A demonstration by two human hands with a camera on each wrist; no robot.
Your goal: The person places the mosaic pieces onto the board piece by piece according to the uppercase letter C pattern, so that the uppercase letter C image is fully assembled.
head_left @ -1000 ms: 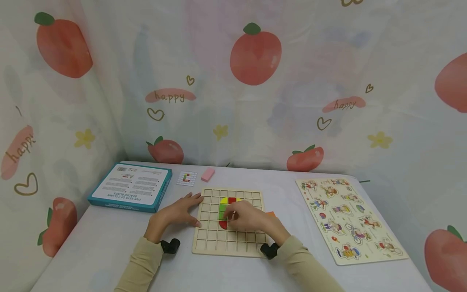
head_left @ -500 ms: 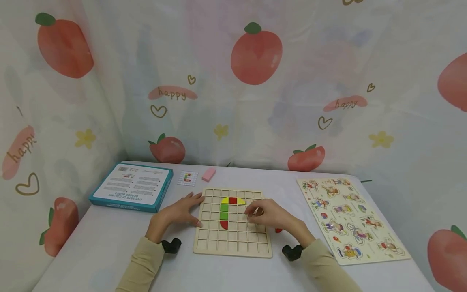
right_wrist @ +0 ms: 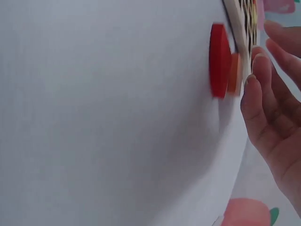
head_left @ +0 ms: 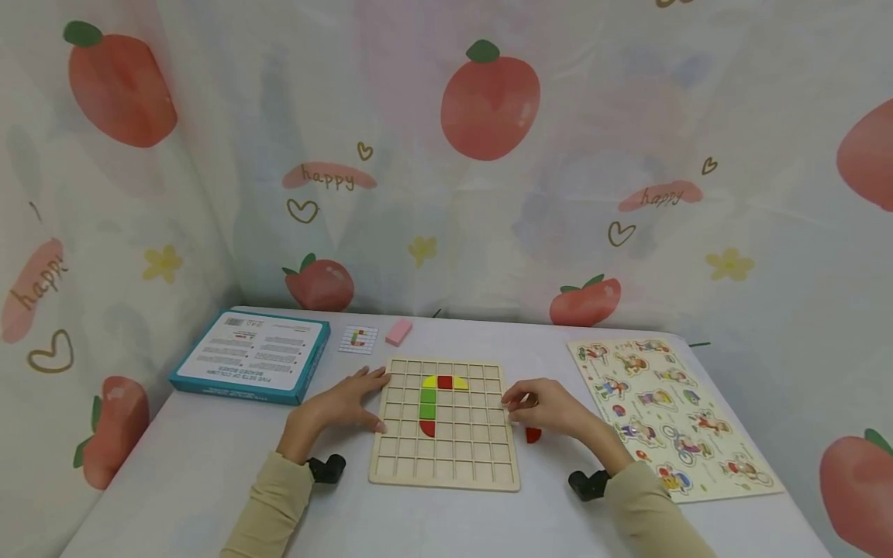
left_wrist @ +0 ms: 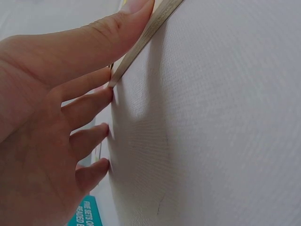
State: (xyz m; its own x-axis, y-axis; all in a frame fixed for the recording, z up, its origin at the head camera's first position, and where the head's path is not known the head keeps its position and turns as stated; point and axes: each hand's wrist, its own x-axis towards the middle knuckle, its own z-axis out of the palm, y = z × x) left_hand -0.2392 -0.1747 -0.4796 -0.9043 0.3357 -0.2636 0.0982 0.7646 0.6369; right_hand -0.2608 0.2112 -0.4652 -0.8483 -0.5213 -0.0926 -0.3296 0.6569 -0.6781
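Observation:
A wooden grid board (head_left: 481, 469) lies flat on the table. Colored pieces sit in its cells: a red square (head_left: 445, 382) between two yellow rounded pieces, green squares (head_left: 428, 404) below on the left, and a red rounded piece (head_left: 429, 428). My left hand (head_left: 342, 404) rests against the board's left edge, fingers spread and thumb touching the rim. Just past the right edge hovers my right hand (head_left: 547, 407), fingers loosely bent, thumb apart, with no piece seen between them. In the right wrist view, a loose red rounded piece (right_wrist: 218, 61) and an orange piece (right_wrist: 233, 74) lie near its fingertips.
A teal box (head_left: 247, 356) lies at the back left. Beside it are a small pattern card (head_left: 359, 339) and a pink block (head_left: 399, 332). A picture puzzle board (head_left: 673, 422) lies on the right. Printed curtains rise behind the table.
My right hand has moved right, from over the colored pieces to beyond the board's right edge, uncovering the pieces and the loose red one. My left hand has stayed in place.

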